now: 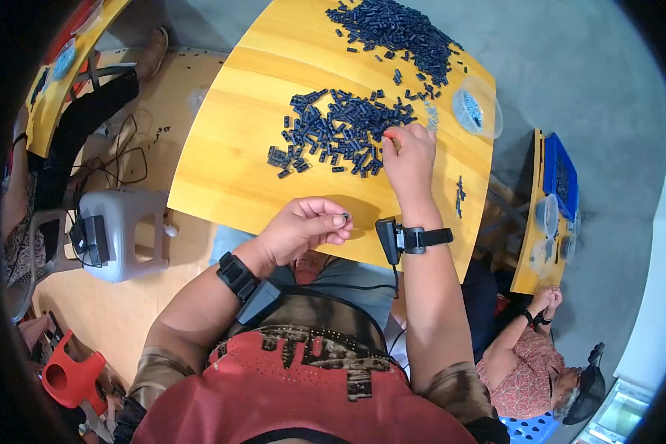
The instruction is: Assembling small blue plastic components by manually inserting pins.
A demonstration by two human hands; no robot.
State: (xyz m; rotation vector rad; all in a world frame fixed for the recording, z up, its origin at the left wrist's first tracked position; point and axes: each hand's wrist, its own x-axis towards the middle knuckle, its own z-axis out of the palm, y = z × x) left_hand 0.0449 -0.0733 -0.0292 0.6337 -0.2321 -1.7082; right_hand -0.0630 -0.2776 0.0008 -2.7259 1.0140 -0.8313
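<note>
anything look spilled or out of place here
Yes: a few dark bits lie on the floor at left, beyond the grey stool. They look odd because the dark parts are heaped on the table; possibly dropped, but too small to identify.

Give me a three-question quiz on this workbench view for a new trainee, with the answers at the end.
1. Multiple choice: Where is the right hand?
A) On the grey stool
B) By the right end of the nearer heap of black pieces
C) In the person's lap

2. True or false: The clear tub with blue bits stands to the left of the nearer heap.

3. Short answer: What does the left hand hold?

Key: 1. B. 2. False; the clear tub stands to the right of that heap. 3. A small dark piece, at the tips of thumb and finger.
</note>
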